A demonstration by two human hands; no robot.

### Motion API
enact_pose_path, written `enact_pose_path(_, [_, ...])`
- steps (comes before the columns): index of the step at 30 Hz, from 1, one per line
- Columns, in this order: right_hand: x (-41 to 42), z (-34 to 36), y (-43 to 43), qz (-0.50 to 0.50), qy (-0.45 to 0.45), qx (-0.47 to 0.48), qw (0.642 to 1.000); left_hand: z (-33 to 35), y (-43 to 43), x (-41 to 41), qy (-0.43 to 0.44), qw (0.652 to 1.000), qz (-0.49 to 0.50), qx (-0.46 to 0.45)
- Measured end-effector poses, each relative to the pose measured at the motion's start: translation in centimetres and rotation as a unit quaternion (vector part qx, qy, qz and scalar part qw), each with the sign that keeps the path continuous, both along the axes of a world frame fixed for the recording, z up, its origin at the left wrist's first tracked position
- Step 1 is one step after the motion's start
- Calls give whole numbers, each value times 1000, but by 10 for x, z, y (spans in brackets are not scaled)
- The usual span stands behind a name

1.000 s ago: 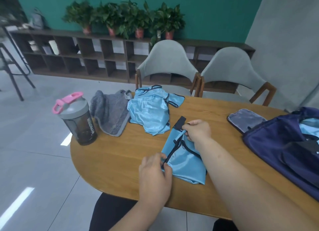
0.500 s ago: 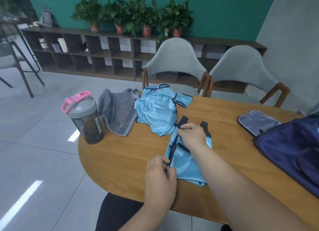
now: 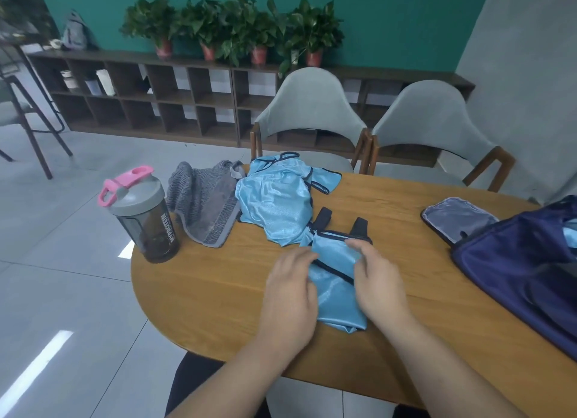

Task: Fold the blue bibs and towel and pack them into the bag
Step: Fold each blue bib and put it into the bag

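Note:
A light blue bib with dark trim lies partly folded on the wooden table, its two dark straps pointing away from me. My left hand holds its left edge with curled fingers. My right hand pinches its right edge between thumb and fingers. A second blue bib lies crumpled just beyond. Left of that is a grey towel, draped over the table's far edge. The navy bag lies open on the right, with some light blue fabric showing inside.
A dark shaker bottle with a pink lid stands at the table's left end. A grey zip pouch lies next to the bag. Two grey chairs stand behind the table, with low shelves and potted plants along the wall.
My right hand has come off the bib's top end and moved to its right edge. My left hand now holds the left edge. The bib's top part now lies folded across.

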State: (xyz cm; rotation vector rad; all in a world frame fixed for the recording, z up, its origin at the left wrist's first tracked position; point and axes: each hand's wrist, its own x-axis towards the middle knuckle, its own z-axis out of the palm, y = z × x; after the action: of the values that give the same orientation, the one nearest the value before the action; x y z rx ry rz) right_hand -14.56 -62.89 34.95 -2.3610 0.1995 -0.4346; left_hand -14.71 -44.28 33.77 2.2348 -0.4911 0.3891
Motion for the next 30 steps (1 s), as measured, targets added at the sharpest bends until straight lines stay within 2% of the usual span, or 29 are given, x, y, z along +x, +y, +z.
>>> enact_pose_path(2, [0,-13,-2,57,50,-102,992,-4,-7,22,6,991,-75,110])
enact_pose_path(4, [-1,-31,-1,109,110,-193,969,-9,-11,39,38,966,-99,235])
enact_pose_path(5, [-2,-36,-1,119,133,-217,960,-11,-12,44,62,951,-97,288])
enact_pose_path(7, [-3,-36,-7,125,153,-240,950,-13,-15,48,100,931,-89,340])
enact_pose_path(12, [-1,-21,-41,163,177,-303,922,-8,-41,40,146,917,-90,360])
enact_pose_path(17, [-17,-20,-93,193,172,-324,910,-7,-57,22,135,919,-147,341])
enact_pose_path(19, [-25,-20,-106,200,146,-266,932,-5,-56,20,114,932,-161,304])
enact_pose_path(21, [-29,-20,-112,164,79,-196,964,-1,-57,21,51,957,-151,244])
enact_pose_path(23, [-25,-19,-111,114,41,-190,974,3,-66,23,-7,967,-148,207])
enact_pose_path(25, [-17,-20,-102,94,77,-212,970,2,-80,26,-12,961,-153,231])
enact_pose_path(28, [-10,-26,-83,75,170,-251,950,-9,-87,36,48,931,-131,337])
enact_pose_path(30, [-11,-28,-75,59,184,-269,944,-15,-81,43,80,921,-132,358])
